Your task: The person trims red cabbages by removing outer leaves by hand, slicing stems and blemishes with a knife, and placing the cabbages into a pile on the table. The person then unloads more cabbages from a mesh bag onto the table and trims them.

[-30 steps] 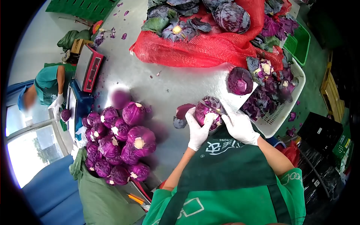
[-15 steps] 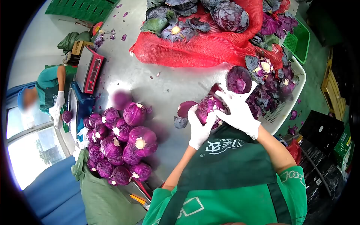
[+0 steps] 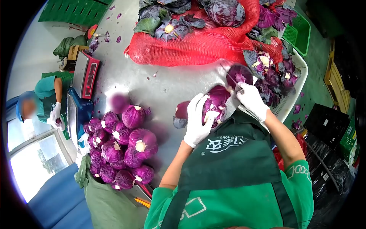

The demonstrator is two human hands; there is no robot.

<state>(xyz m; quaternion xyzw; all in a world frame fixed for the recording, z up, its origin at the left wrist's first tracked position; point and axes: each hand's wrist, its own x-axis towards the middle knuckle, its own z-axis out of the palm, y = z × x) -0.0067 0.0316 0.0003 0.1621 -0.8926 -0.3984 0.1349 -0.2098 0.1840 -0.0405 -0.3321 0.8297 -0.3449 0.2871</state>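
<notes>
A trimmed purple cabbage (image 3: 216, 102) with a pale stem end is held at its left side by my gloved left hand (image 3: 197, 121). To its right, my gloved right hand (image 3: 252, 102) has its fingers closed; a flat greyish, blade-like shape shows between it and the cabbage, but what it grips is unclear. Just above the right hand lies a loose dark purple outer leaf (image 3: 239, 75). Another loose leaf (image 3: 182, 110) rests left of my left hand, on the metal table (image 3: 167, 82).
Trimmed cabbages (image 3: 113, 151) are piled at the left. A red mesh bag (image 3: 183, 49) with untrimmed cabbages lies at the top. A white basket (image 3: 301, 82) of leaves stands right. Beyond the red scale (image 3: 89, 78), a co-worker (image 3: 45, 89) holds a cabbage.
My right hand has left the cabbage and closed slightly to the right. The cabbage now shows a smoother side, with my left hand higher along it. The co-worker's hands have moved left.
</notes>
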